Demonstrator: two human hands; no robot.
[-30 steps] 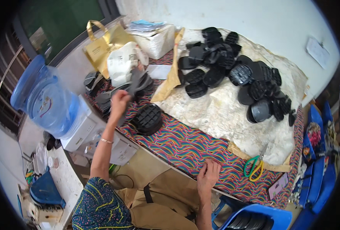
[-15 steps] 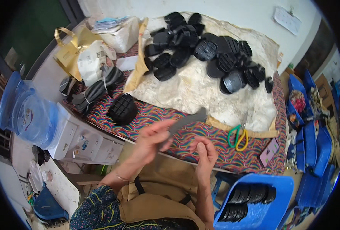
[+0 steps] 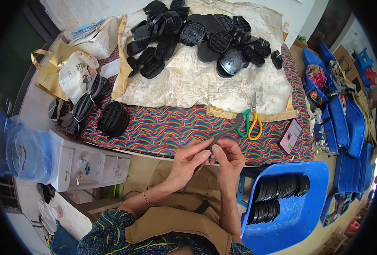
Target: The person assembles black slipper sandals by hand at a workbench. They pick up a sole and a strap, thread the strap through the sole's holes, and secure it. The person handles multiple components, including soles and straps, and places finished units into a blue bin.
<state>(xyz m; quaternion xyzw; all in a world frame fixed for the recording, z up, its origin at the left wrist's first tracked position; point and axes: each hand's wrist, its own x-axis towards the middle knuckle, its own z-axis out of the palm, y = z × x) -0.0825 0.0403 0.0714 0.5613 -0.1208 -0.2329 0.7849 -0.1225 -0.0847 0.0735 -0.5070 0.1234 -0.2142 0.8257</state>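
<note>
A long, curved dark-grey strip (image 3: 227,130), apparently rubber, runs slantwise between my hands above the table's near edge. My left hand (image 3: 182,166) is closed with thumb and fingers around its lower middle. My right hand (image 3: 229,160) pinches the strip just beside it, the two thumbs almost meeting. The strip's upper end reaches over the cloth towards the scissors (image 3: 255,130), which have one green and one yellow handle. Its lower end hangs beneath my left hand, partly hidden. My fingers hide the middle of the strip.
Black ribbed sole-like pieces (image 3: 192,34) are heaped on a stained white sheet (image 3: 175,87). A short stack of them (image 3: 112,119) and bundled grey strips (image 3: 84,108) lie left. Rightward are a phone (image 3: 290,136) and a blue tub (image 3: 297,225) holding black pieces.
My right hand has closed on the strip; before, it was apart from it. Both hands have come together, and the view has shifted so the table sits further left and higher.
</note>
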